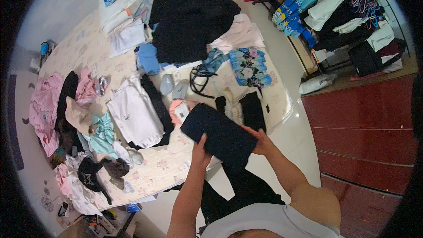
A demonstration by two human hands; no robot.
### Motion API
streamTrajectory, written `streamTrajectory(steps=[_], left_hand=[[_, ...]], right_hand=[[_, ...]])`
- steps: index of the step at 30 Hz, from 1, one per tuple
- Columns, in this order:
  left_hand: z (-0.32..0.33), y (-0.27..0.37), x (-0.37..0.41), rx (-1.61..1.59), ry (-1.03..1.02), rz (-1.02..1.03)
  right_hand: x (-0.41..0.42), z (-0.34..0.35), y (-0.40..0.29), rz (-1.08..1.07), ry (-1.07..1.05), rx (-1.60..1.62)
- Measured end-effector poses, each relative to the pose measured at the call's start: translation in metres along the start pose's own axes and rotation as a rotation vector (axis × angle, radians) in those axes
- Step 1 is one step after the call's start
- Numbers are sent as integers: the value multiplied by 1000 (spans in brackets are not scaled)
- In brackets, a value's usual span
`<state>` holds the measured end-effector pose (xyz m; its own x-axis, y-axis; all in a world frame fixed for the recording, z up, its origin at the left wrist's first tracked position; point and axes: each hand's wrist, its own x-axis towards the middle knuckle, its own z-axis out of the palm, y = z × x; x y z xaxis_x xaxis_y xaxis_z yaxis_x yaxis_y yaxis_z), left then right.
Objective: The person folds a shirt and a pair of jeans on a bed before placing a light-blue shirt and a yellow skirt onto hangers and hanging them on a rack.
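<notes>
A folded black garment (219, 134) is held up over the near edge of the bed. My left hand (201, 152) grips its lower left side, with the thumb on top. At the right end, my right hand (261, 141) has hold of it, its fingers partly hidden by the cloth. Behind it on the bed lie a small peach-and-white item (181, 110), a black folded garment (252, 109) and black straps (201, 81). To the left, a folded white shirt (136, 112) lies partly over black cloth (158, 115).
The bed (155, 168) also bears a large black garment (195, 19), a blue floral folded piece (250, 66), and a loose clothing pile (99, 132) on the left. A red-brown cabinet (360, 142) stands at right, below a clothes rack with hangers (365, 3).
</notes>
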<state>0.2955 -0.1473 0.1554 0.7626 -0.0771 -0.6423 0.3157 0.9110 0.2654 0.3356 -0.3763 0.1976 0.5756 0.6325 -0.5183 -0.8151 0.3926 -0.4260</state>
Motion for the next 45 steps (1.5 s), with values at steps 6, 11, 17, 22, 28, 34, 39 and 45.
streamTrajectory(steps=[6, 11, 17, 22, 28, 34, 39, 45], left_hand=[[124, -104, 96, 384, -75, -188], [200, -179, 145, 624, -182, -187], [173, -263, 194, 1216, 179, -301], [129, -210, 152, 720, -158, -425], [59, -104, 87, 600, -200, -67], [-106, -4, 3, 756, 432, 564], [-258, 39, -83, 732, 1163, 667], [-394, 62, -162, 712, 1767, 483]], right_hand=[[-84, -108, -88, -101, 531, -612], [-116, -162, -151, -185, 744, -632], [-69, -337, -109, -97, 915, -1159], [-36, -347, -142, 268, 808, -1453], [28, -254, -159, -630, 1101, -1985], [72, -226, -112, 461, 1057, -2376], [89, -245, -162, 685, 767, -2358], [198, -167, -147, -523, 871, -2507]])
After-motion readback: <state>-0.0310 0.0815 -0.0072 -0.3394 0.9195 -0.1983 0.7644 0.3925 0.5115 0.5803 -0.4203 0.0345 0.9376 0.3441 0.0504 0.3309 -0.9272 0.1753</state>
